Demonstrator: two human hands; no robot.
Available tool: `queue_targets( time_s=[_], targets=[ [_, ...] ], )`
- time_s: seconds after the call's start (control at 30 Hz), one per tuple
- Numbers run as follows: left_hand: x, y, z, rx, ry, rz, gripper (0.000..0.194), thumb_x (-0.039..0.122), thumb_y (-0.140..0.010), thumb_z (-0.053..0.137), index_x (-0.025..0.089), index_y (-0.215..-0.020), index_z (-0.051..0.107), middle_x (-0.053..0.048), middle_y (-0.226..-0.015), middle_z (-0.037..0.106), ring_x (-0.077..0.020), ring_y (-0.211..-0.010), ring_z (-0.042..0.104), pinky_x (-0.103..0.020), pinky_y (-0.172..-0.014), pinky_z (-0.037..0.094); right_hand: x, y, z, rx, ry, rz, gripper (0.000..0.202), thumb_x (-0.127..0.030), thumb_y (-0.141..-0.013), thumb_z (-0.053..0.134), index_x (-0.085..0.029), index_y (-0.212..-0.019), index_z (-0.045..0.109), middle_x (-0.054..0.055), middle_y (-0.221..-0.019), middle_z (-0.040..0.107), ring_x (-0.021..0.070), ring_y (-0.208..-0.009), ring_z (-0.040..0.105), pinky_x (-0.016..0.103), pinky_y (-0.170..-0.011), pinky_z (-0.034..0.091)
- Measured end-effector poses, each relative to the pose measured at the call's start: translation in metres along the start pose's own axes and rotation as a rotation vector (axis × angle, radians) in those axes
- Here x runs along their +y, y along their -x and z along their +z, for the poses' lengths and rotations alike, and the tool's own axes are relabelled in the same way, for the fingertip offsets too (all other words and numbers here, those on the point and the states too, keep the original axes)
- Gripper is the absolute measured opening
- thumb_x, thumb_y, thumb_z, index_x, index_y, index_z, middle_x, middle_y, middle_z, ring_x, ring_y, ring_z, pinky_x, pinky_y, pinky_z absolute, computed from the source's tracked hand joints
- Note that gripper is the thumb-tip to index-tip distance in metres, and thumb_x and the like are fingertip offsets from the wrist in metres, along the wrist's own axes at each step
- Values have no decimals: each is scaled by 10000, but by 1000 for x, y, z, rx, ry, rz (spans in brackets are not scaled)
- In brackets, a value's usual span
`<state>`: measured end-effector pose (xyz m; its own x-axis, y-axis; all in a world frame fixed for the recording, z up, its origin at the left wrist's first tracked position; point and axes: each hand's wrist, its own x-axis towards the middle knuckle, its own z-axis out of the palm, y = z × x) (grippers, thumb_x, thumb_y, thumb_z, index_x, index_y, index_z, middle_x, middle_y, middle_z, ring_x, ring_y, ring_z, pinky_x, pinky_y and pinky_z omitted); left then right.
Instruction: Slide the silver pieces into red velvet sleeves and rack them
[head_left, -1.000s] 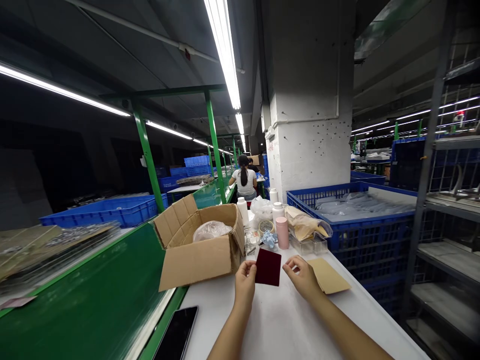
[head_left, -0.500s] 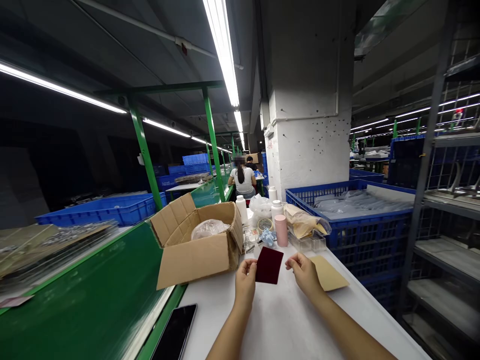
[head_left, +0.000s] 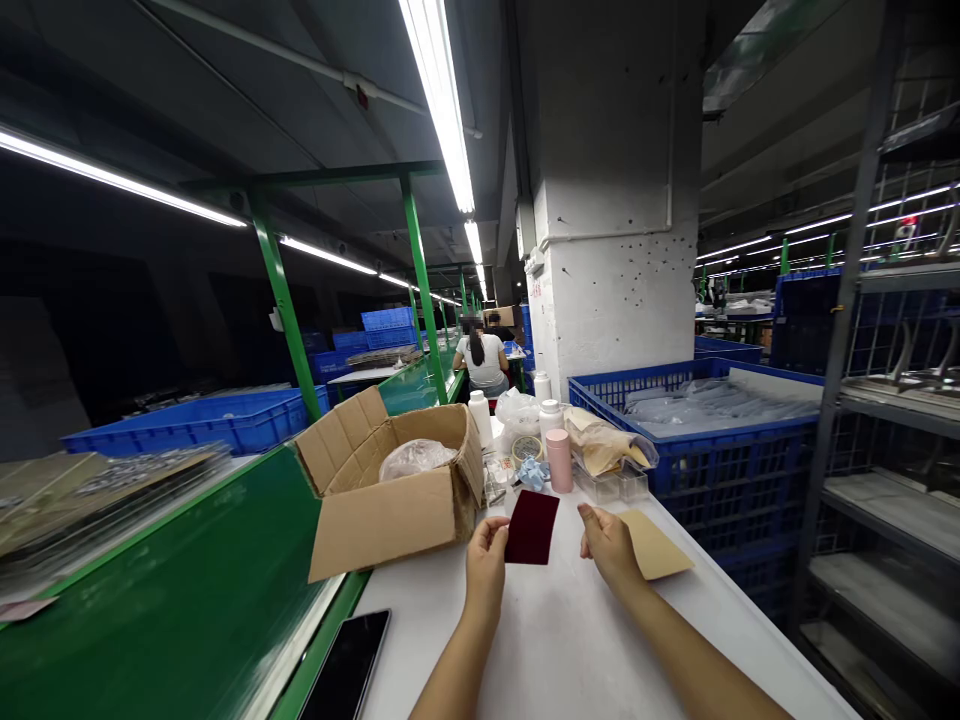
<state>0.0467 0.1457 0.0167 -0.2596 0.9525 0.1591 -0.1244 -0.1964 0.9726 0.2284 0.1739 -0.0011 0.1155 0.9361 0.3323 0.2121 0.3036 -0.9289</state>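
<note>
Left hand (head_left: 486, 570) pinches thin, matte, maroon 4-sided sheet (head_left: 531, 530).

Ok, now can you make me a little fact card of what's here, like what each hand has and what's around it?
Left hand: pinching a dark red square by its left edge
Right hand: fingers curled, apart from the square, nothing visible in it
Tan sheet: on the white table, beside the right hand
Cardboard box: open, clear plastic bag inside
Phone: dark screen, at the table's left edge
Pink bottle: upright, white bottle behind it
</note>
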Motion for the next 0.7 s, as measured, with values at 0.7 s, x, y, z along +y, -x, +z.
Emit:
queue_targets(
  time_s=[0.7],
  targets=[
    [-1,-1,1,4,35,-22,285,314,-626,582,127,-835,532,-15,-734,579,-94,-673,520,-181,-634,408,2,-1,0,-45,30,7,413,-558,-827,334,-204,-652,453,-28,-344,486,133,-354,467,220,-434,349]
  ],
)
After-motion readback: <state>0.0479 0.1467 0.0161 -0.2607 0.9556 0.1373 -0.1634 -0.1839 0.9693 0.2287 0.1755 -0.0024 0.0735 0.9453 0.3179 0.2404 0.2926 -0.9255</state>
